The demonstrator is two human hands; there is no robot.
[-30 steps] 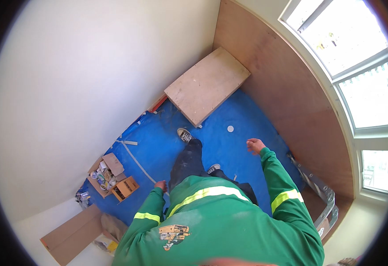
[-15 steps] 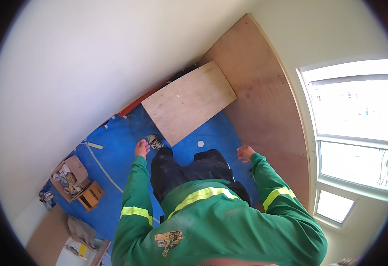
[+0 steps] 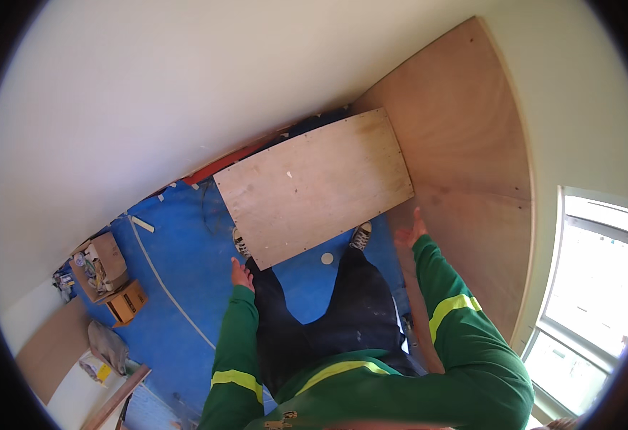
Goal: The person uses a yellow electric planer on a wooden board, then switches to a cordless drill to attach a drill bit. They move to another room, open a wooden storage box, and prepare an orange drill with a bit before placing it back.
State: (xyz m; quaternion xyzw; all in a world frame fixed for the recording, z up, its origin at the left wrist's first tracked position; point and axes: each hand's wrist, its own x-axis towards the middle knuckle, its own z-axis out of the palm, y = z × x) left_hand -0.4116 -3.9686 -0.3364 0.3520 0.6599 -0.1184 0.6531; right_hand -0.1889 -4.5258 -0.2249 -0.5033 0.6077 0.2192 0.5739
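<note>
One plywood panel (image 3: 314, 188) lies flat on the blue floor covering (image 3: 178, 272), its far edge close to the white wall (image 3: 149, 93); all positions below are taken from this panel. Two hands are in view. The left hand (image 3: 241, 274) is just beside the panel's near left corner, fingers loosely extended, holding nothing; contact with the panel cannot be confirmed. The right hand (image 3: 408, 234) is just beside the near right corner, open with fingers apart, empty, and likewise not clearly touching. Two shoes (image 3: 360, 236) stand at the panel's near edge, one toward each corner. One small white disc (image 3: 327, 258) lies on the covering just off the near edge, between the shoes. One larger plywood sheet (image 3: 464, 165) stands against the wall to the panel's right. Two open cardboard boxes (image 3: 110, 276) sit well apart to its left.
</note>
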